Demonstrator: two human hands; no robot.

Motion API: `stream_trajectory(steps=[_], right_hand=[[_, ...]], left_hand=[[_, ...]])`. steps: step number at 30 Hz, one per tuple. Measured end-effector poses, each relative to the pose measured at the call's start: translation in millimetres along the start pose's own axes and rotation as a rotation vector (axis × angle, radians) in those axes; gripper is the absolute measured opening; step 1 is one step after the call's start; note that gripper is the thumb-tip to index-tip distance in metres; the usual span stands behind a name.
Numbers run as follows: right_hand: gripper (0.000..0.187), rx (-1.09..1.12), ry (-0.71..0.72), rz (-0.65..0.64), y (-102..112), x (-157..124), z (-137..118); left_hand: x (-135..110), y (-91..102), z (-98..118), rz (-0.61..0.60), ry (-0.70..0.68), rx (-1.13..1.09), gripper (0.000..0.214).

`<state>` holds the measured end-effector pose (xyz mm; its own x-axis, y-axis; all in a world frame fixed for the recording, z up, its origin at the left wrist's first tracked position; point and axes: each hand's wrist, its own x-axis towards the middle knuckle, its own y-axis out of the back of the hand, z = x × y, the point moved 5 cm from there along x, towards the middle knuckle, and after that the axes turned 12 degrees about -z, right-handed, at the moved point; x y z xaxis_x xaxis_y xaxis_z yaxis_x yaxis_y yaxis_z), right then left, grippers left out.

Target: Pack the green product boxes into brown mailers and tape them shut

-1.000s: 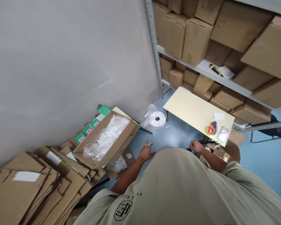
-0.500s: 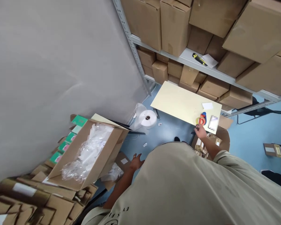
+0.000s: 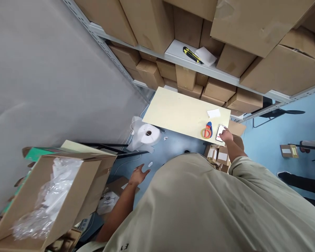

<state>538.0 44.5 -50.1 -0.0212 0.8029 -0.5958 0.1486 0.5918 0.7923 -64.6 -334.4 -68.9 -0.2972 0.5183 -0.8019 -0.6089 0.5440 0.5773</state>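
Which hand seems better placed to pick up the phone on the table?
Right, I'd judge: the right hand is at the phone, while the left hand hangs open over the floor, away from the table.

Apparently a packing room: cardboard boxes (image 3: 262, 28) crowd metal shelving (image 3: 189, 65) beyond the person's right fingers (image 3: 223, 133); a tape dispenser (image 3: 208, 127) lies near them.

From my remote seat I see a cream tabletop (image 3: 173, 108): tape dispenser (image 3: 207, 132) by its near edge, phone (image 3: 220, 133) at the near-right corner, white paper (image 3: 213, 113) toward the far-right.
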Motion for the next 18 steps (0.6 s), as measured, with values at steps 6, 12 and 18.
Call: stream_trajectory(steps=[6, 12, 18], right_hand=[[0.037, -0.048, 0.065, -0.087, -13.4, 22.3, -6.3], [0.045, -0.051, 0.142, -0.083, -19.9, 26.9, -12.5], [0.037, 0.036, 0.062, -0.001, -7.3, 14.3, -14.3]], left_hand=[[-21.6, -35.3, 26.9, -0.183, -0.007, -0.022, 0.078], [-36.2, -53.5, 22.8, -0.183, 0.030, -0.075, 0.077], [-38.5, -57.6, 16.3, -0.148, 0.093, -0.102, 0.074]])
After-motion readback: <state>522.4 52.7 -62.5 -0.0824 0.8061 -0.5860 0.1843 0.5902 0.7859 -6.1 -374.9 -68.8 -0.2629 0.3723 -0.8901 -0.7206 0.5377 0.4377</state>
